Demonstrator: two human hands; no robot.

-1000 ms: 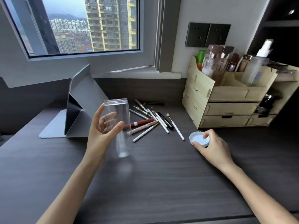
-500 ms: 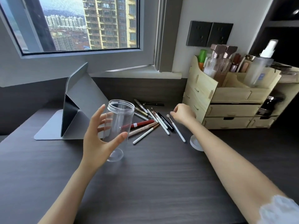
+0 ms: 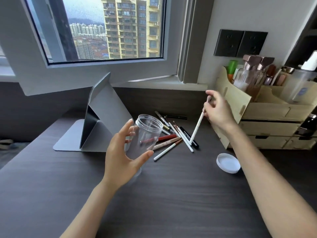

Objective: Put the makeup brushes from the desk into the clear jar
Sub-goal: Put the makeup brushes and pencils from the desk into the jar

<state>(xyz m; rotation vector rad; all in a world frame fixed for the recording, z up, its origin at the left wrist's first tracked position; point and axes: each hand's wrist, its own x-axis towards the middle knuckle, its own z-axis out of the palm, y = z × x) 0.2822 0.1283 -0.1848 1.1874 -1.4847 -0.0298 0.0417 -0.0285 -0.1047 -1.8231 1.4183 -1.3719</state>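
Note:
My left hand grips the clear jar, tilted with its open mouth toward the far right and nothing inside it. Behind and right of the jar, several makeup brushes and pencils lie in a loose pile on the dark desk. My right hand pinches the upper end of a white-handled brush, lifted steeply, its lower tip still over the pile.
The jar's white lid lies upside down on the desk right of the pile. A wooden cosmetics organiser with bottles stands at the back right. A grey folding stand sits at the back left under the window.
My right hand left the lid on the desk, reached to the pile and lifted one white brush. The jar came off upright into a tilt in my left hand.

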